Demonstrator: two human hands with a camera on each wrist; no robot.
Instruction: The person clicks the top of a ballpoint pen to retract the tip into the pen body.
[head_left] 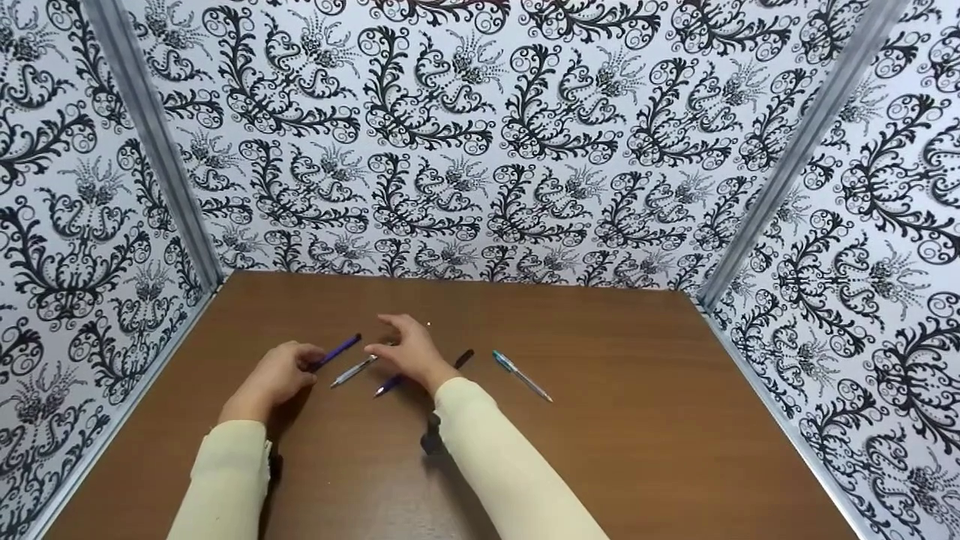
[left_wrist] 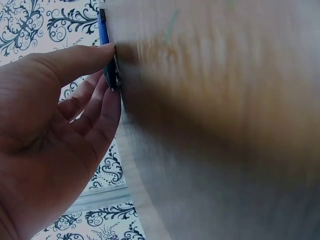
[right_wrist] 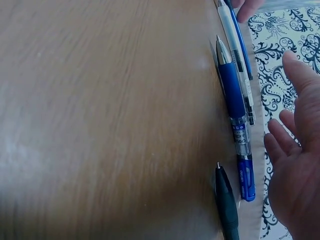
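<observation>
My left hand (head_left: 281,375) pinches the near end of a slim blue pen (head_left: 341,349) between thumb and fingers, low at the table's left side. In the left wrist view, the thumb presses on the blue pen (left_wrist: 104,32) and the fingertips lie under its dark end. My right hand (head_left: 409,352) is held over the middle pens, thumb and fingers spread, nothing in its grasp. Beneath it are a clear pen (right_wrist: 235,45) and a thicker blue pen (right_wrist: 231,90) with a clear middle. A black pen (right_wrist: 226,205) lies beside them, partly hidden by the right wrist in the head view.
A clear pen with a teal clip (head_left: 523,375) lies on the brown table (head_left: 637,420), right of the right forearm. Patterned black-and-white walls (head_left: 465,150) enclose the back and sides, with grey metal posts (head_left: 154,142) at the corners.
</observation>
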